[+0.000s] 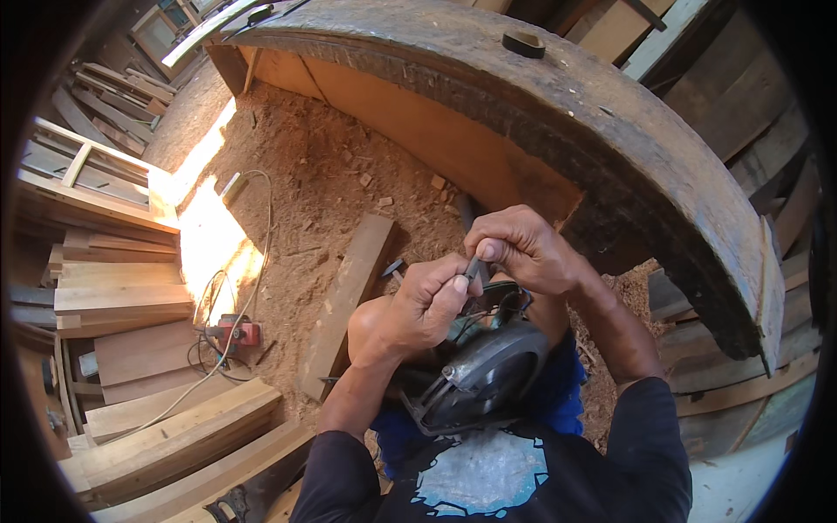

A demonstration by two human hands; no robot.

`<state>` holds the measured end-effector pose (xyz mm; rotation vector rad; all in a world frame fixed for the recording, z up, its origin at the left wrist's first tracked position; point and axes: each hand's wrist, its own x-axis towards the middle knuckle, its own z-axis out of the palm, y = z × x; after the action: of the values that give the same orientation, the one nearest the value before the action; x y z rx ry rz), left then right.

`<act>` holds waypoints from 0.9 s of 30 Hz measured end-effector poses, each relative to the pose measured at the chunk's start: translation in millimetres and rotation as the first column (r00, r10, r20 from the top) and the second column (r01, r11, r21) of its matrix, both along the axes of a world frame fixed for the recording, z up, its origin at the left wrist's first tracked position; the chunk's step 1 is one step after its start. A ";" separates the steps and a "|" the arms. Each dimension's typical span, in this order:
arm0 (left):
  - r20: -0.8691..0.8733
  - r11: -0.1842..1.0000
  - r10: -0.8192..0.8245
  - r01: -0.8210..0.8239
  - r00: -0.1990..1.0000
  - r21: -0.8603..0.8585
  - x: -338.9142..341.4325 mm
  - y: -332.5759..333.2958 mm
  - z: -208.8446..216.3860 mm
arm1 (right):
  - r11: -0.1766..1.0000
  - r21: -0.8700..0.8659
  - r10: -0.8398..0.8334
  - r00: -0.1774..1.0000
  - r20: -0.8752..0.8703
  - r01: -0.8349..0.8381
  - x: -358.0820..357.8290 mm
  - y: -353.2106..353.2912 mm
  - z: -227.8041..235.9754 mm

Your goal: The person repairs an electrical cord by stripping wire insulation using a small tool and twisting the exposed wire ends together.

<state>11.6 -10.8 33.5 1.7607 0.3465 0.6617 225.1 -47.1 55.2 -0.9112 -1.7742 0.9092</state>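
Observation:
A circular saw [484, 370] with a dark blade guard rests on my lap, over blue shorts. Above it, my left hand [418, 309] and my right hand [523, 248] meet, both pinching a small dark slender piece [472, 267] between their fingertips. Thin wires [488, 307] run from the saw's body just under the hands. What exactly the small piece is cannot be made out.
A thick, worn wooden tabletop [628, 148] arches over my knees, a dark ring [523, 44] lying on it. A plank [347, 301] lies on the sawdust floor. Stacked boards [131, 296] fill the left, beside a red power tool [235, 333] and its pale cord [253, 288].

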 end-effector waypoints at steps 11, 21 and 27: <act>0.096 0.959 0.092 -0.063 0.991 -0.277 -5.7 -2.5 -20.7 | 0.974 -0.211 -0.012 0.913 -0.409 -0.082 -17.8 10.0 -53.5; 0.076 0.923 0.048 -0.015 0.996 -0.384 -0.9 0.3 -16.4 | 0.979 -0.168 -0.161 0.933 -0.321 0.111 -14.6 -1.9 -37.1; 0.052 0.919 0.102 -0.074 0.993 -0.388 0.8 -0.2 -12.1 | 0.819 0.377 -0.534 0.816 0.222 0.433 -8.4 -20.9 7.6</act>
<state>12.5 -11.0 21.4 1.3477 0.4752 0.6675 216.7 -67.9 62.8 -1.2776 -1.7499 0.1400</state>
